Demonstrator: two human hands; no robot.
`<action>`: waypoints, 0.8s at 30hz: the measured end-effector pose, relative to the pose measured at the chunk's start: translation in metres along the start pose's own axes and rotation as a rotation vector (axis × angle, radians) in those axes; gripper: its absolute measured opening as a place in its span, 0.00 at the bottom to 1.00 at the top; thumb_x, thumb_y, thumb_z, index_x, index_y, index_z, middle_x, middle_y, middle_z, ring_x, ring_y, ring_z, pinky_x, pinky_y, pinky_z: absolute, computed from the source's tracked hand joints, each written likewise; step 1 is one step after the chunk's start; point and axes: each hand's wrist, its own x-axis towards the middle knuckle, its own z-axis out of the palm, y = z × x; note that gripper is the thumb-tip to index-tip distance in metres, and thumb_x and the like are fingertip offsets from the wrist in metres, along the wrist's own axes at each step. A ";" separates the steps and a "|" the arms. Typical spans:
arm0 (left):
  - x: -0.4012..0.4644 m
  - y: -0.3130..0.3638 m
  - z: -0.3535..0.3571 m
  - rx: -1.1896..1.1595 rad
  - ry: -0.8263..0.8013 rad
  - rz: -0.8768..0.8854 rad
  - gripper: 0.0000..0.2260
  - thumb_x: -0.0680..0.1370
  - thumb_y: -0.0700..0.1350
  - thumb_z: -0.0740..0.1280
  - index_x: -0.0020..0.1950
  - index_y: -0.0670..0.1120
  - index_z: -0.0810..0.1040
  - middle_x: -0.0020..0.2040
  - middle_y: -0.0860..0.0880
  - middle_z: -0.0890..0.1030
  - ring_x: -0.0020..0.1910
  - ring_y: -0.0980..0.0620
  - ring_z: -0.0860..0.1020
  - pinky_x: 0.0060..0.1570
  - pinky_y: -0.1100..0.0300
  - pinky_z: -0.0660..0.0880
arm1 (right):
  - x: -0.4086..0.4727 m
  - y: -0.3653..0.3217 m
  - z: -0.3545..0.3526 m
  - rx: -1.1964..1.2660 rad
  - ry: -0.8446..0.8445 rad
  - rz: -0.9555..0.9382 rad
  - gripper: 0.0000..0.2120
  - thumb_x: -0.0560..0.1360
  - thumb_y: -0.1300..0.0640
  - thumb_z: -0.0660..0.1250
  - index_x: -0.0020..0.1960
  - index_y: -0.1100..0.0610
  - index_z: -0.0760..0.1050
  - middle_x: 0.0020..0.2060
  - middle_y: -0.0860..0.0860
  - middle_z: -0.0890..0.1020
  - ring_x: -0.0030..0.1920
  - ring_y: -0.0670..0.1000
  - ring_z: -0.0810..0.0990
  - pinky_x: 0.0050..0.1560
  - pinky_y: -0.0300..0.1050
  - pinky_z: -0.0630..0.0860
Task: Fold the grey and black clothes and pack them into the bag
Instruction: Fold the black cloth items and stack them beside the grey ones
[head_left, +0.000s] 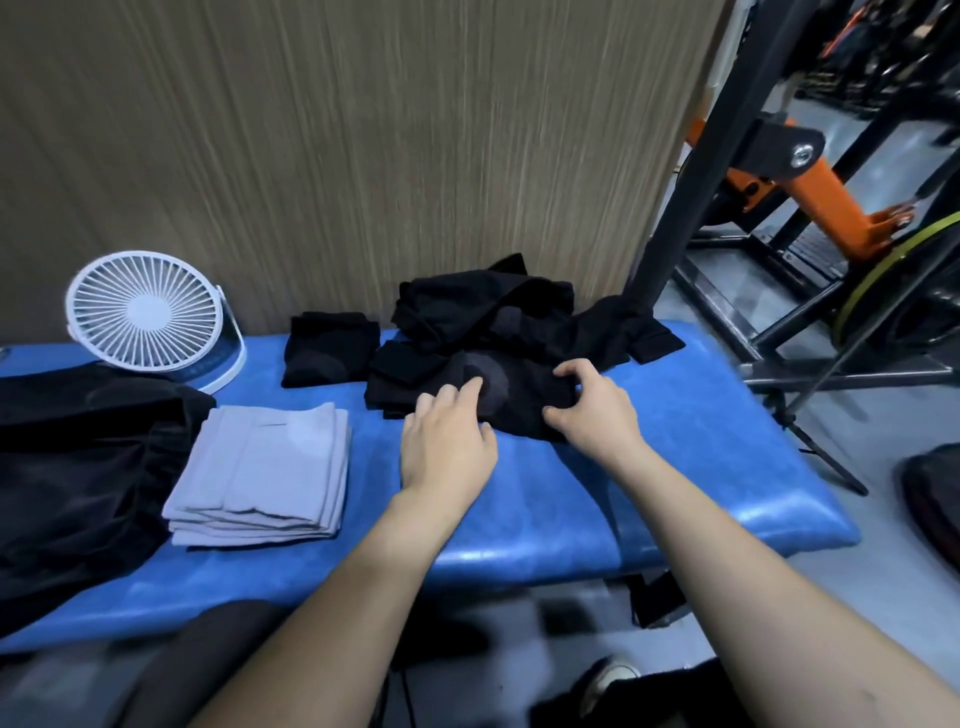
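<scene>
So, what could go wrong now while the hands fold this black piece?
1. The unfolded black pile touches the black garment under the left hand and right hand; it may be dragged along.
2. A black sleeve lies at the blue bench edge and may slip off.

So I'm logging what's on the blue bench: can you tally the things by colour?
Grey: 1, the folded stack
Black: 4, folded piece, piece under both hands, loose heap, bag
White: 1, fan
Total: 6
</scene>
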 end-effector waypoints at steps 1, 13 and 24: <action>0.003 -0.003 0.001 0.031 -0.003 -0.017 0.24 0.80 0.50 0.60 0.77 0.53 0.64 0.58 0.51 0.74 0.57 0.47 0.70 0.60 0.54 0.68 | 0.000 -0.001 0.000 0.001 -0.019 -0.007 0.21 0.67 0.52 0.69 0.59 0.43 0.70 0.46 0.52 0.79 0.54 0.58 0.74 0.57 0.54 0.73; 0.011 -0.019 -0.003 0.120 0.022 -0.125 0.26 0.78 0.56 0.62 0.77 0.56 0.64 0.56 0.47 0.70 0.57 0.45 0.69 0.58 0.53 0.66 | -0.022 0.009 -0.038 0.216 -0.115 -0.063 0.16 0.73 0.68 0.63 0.57 0.54 0.69 0.40 0.52 0.74 0.33 0.50 0.73 0.31 0.35 0.72; 0.012 -0.017 -0.003 0.112 0.025 -0.145 0.27 0.78 0.57 0.60 0.78 0.56 0.62 0.57 0.46 0.71 0.57 0.45 0.69 0.58 0.53 0.65 | -0.039 0.053 -0.075 0.092 -0.174 0.024 0.18 0.74 0.69 0.59 0.57 0.51 0.72 0.48 0.53 0.78 0.31 0.56 0.81 0.40 0.54 0.82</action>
